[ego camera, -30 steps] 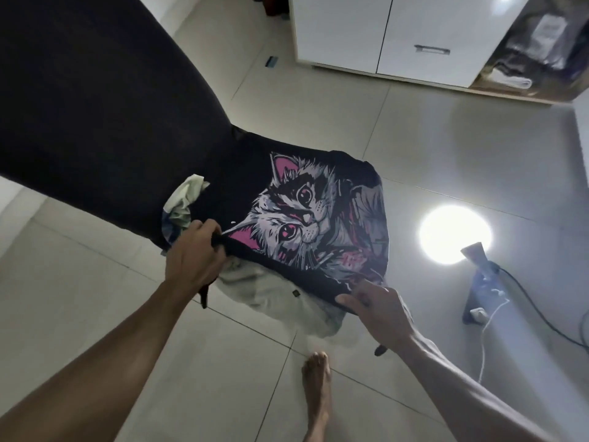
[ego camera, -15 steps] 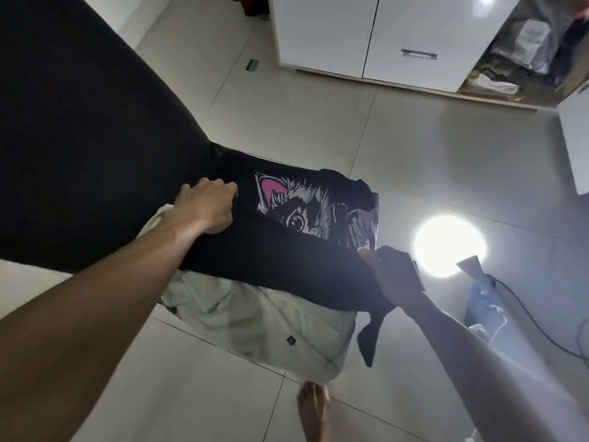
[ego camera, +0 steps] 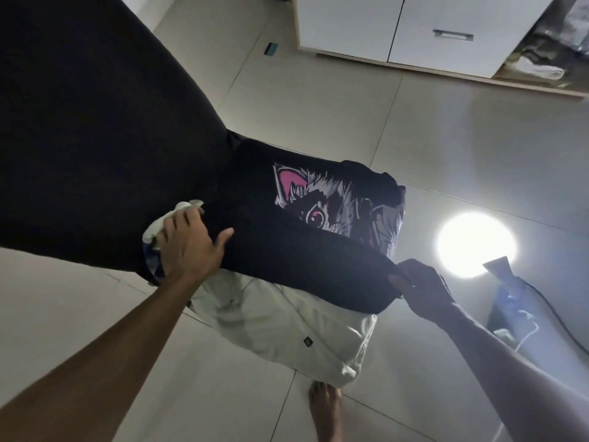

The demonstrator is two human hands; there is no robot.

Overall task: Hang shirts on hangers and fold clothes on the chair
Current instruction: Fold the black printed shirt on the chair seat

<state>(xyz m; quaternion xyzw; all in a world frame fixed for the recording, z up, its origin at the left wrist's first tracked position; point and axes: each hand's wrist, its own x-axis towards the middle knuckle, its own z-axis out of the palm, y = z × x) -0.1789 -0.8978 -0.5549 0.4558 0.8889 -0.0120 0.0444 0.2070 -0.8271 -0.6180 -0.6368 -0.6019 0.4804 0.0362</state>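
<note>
A black T-shirt (ego camera: 306, 260) with a grey and pink cat print lies folded over on a pile of clothes; only the upper half of the cat shows. My left hand (ego camera: 188, 247) rests flat on the shirt's left edge, fingers spread. At the fold's right corner, my right hand (ego camera: 420, 285) pinches the fabric. Under the shirt lies a pale green garment (ego camera: 287, 330) with a small dark tag. A big dark chair back (ego camera: 79, 129) fills the upper left. The chair seat is hidden under the clothes.
A white cabinet (ego camera: 382, 27) stands at the back, with an open shelf of clothes (ego camera: 541, 62) on its right. A bright round light reflection (ego camera: 475, 245) glares on the tiled floor beside a blue device with a cable (ego camera: 506, 298). My bare foot (ego camera: 325, 413) is below the pile.
The shirt's near edge has been folded over the cat print. My left hand has let go and opened flat on the left edge; my right hand has moved to the fold's right corner.
</note>
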